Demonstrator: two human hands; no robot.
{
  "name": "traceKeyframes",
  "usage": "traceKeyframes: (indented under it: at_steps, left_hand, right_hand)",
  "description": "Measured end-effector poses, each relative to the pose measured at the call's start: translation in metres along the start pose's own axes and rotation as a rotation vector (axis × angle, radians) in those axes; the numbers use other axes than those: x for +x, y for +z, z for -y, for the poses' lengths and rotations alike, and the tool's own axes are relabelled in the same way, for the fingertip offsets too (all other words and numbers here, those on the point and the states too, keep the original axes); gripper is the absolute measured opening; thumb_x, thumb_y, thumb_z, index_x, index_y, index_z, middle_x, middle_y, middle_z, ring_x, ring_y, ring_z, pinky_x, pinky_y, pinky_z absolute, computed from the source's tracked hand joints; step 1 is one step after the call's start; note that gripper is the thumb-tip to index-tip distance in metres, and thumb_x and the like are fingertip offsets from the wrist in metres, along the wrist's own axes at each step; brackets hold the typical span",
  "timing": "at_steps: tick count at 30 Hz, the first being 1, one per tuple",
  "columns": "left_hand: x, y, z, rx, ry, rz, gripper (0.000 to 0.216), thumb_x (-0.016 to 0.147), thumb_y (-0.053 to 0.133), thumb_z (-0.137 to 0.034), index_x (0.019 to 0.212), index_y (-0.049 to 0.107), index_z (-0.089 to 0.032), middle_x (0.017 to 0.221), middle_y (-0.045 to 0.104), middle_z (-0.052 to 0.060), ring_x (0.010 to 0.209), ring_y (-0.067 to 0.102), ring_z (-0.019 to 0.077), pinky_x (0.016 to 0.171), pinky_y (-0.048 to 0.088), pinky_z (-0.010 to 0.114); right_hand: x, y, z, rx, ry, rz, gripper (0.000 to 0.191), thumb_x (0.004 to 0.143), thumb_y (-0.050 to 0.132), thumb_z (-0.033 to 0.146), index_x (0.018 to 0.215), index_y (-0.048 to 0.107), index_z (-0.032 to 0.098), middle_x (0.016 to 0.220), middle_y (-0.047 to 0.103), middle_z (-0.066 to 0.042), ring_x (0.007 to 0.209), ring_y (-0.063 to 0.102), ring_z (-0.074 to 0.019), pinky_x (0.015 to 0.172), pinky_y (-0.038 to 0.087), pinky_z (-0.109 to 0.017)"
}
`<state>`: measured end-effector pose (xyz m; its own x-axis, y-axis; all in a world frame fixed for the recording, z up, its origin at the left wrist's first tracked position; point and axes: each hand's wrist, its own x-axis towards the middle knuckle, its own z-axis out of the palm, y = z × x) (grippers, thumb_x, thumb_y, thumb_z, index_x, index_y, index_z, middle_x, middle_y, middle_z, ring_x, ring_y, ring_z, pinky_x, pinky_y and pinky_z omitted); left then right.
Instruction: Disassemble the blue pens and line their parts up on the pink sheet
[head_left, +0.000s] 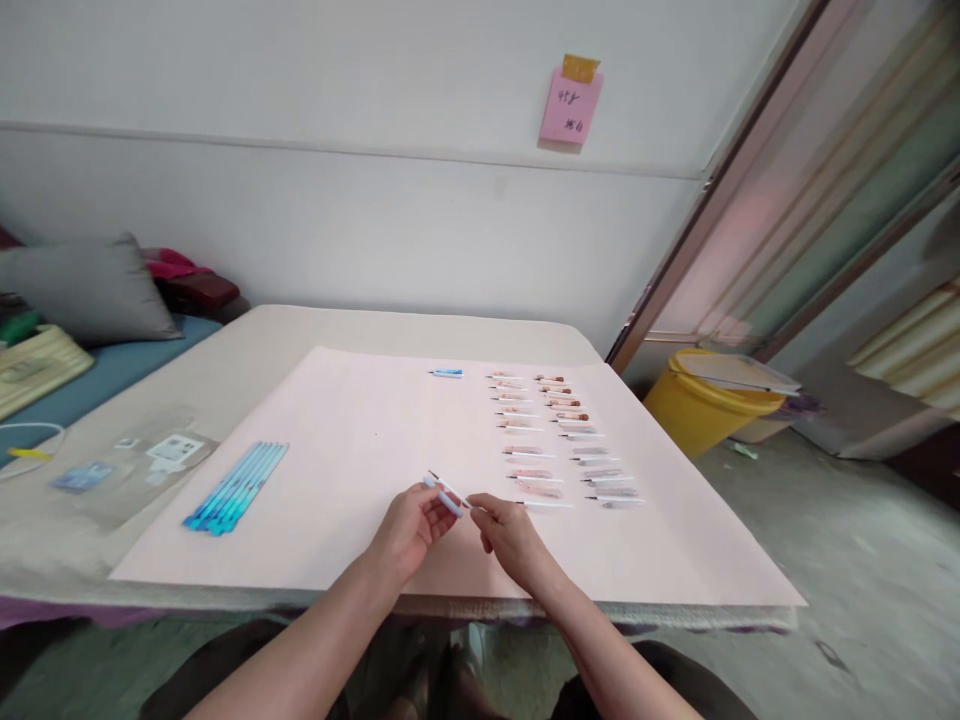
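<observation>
My left hand is closed on a pale blue pen barrel over the front middle of the pink sheet. In the fingers of my right hand is the rear end of a thin white pen refill, its dark tip pointing up and left. Refill and barrel lie almost alongside each other; whether they touch I cannot tell. To the right, two columns of separated pen parts lie on the sheet, white refills beside clear or tinted pieces. A small blue pen lies farther back.
Several turquoise pens lie side by side at the left of the pink sheet. Clear plastic bags rest at the table's left edge. A yellow bin stands on the floor at right. A pink note hangs on the wall.
</observation>
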<state>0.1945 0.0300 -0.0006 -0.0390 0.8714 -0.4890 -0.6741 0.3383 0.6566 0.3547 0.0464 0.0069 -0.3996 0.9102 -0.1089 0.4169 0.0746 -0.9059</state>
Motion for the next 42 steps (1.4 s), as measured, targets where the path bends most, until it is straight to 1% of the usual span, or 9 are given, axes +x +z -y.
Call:
traceKeyframes:
  at_steps: [5, 11, 13, 23, 32, 35, 37, 39, 42]
  left_hand:
    - [0.001, -0.002, -0.005, -0.053, 0.076, -0.053, 0.009, 0.073, 0.060, -0.012, 0.080, 0.056, -0.013, 0.078, 0.066, 0.009, 0.071, 0.064, 0.0154, 0.067, 0.053, 0.026]
    - [0.011, -0.011, -0.023, -0.204, 0.148, -0.252, 0.009, 0.074, 0.057, -0.009, 0.077, 0.051, -0.014, 0.080, 0.065, 0.011, 0.074, 0.065, 0.0177, 0.063, 0.054, 0.027]
    - [0.012, -0.013, -0.026, -0.230, 0.158, -0.286, 0.009, 0.074, 0.056, -0.007, 0.076, 0.050, -0.014, 0.080, 0.064, 0.011, 0.075, 0.065, 0.0174, 0.064, 0.054, 0.028]
    - [0.015, -0.015, -0.025, -0.260, 0.193, -0.307, 0.008, 0.075, 0.054, -0.007, 0.076, 0.050, -0.013, 0.082, 0.063, 0.011, 0.075, 0.064, 0.0163, 0.065, 0.055, 0.028]
    - [0.014, -0.015, -0.023, -0.179, 0.183, -0.299, 0.007, 0.076, 0.056, -0.011, 0.078, 0.050, -0.014, 0.082, 0.065, 0.011, 0.075, 0.065, 0.0175, 0.061, 0.054, 0.026]
    - [0.014, -0.015, -0.021, -0.149, 0.192, -0.276, 0.008, 0.075, 0.057, -0.013, 0.080, 0.051, -0.014, 0.082, 0.065, 0.012, 0.074, 0.065, 0.0175, 0.060, 0.053, 0.025]
    - [0.015, -0.014, -0.019, -0.140, 0.190, -0.265, 0.007, 0.076, 0.057, -0.013, 0.080, 0.051, -0.014, 0.082, 0.065, 0.012, 0.073, 0.065, 0.0175, 0.059, 0.053, 0.025]
    - [0.015, -0.014, -0.016, -0.134, 0.179, -0.258, 0.008, 0.075, 0.058, -0.013, 0.080, 0.051, -0.014, 0.081, 0.066, 0.012, 0.072, 0.065, 0.0173, 0.058, 0.053, 0.025]
    - [0.015, -0.012, -0.010, -0.117, 0.161, -0.229, 0.009, 0.074, 0.059, -0.012, 0.079, 0.051, -0.013, 0.080, 0.066, 0.012, 0.070, 0.065, 0.0162, 0.058, 0.052, 0.024]
  right_hand:
    - [-0.001, 0.000, -0.001, -0.014, -0.002, -0.003, 0.027, 0.081, 0.041, 0.029, 0.088, 0.065, 0.017, 0.045, 0.045, 0.004, 0.048, 0.046, -0.0114, 0.051, 0.034, -0.022]
    - [-0.003, -0.001, 0.001, 0.009, 0.017, 0.015, 0.028, 0.081, 0.042, 0.031, 0.089, 0.065, 0.017, 0.046, 0.045, 0.004, 0.049, 0.045, -0.0116, 0.051, 0.033, -0.023]
    - [-0.004, -0.001, 0.003, 0.005, 0.018, 0.027, 0.028, 0.081, 0.043, 0.031, 0.090, 0.065, 0.017, 0.046, 0.046, 0.004, 0.048, 0.045, -0.0115, 0.051, 0.033, -0.023]
    - [-0.007, -0.002, 0.007, -0.006, 0.016, 0.059, 0.027, 0.082, 0.042, 0.028, 0.090, 0.066, 0.017, 0.046, 0.046, 0.004, 0.048, 0.044, -0.0107, 0.051, 0.033, -0.022]
    - [-0.009, -0.001, 0.008, -0.049, 0.028, 0.080, 0.027, 0.082, 0.042, 0.028, 0.088, 0.066, 0.018, 0.046, 0.046, 0.004, 0.046, 0.044, -0.0105, 0.049, 0.032, -0.021]
    - [-0.009, -0.001, 0.008, -0.108, 0.023, 0.076, 0.028, 0.083, 0.040, 0.028, 0.091, 0.065, 0.018, 0.046, 0.046, 0.004, 0.046, 0.045, -0.0110, 0.049, 0.033, -0.021]
    - [-0.009, -0.001, 0.008, -0.193, -0.012, 0.068, 0.030, 0.084, 0.038, 0.027, 0.094, 0.065, 0.019, 0.048, 0.049, 0.003, 0.048, 0.048, -0.0117, 0.052, 0.034, -0.022]
    - [-0.011, -0.001, 0.008, -0.327, -0.059, 0.044, 0.030, 0.086, 0.037, 0.026, 0.098, 0.064, 0.021, 0.054, 0.056, 0.001, 0.053, 0.053, -0.0126, 0.054, 0.035, -0.022]
    - [-0.014, 0.002, 0.009, -0.620, -0.092, -0.010, 0.029, 0.088, 0.036, 0.025, 0.105, 0.060, 0.024, 0.067, 0.065, -0.002, 0.063, 0.059, -0.0153, 0.056, 0.034, -0.023]
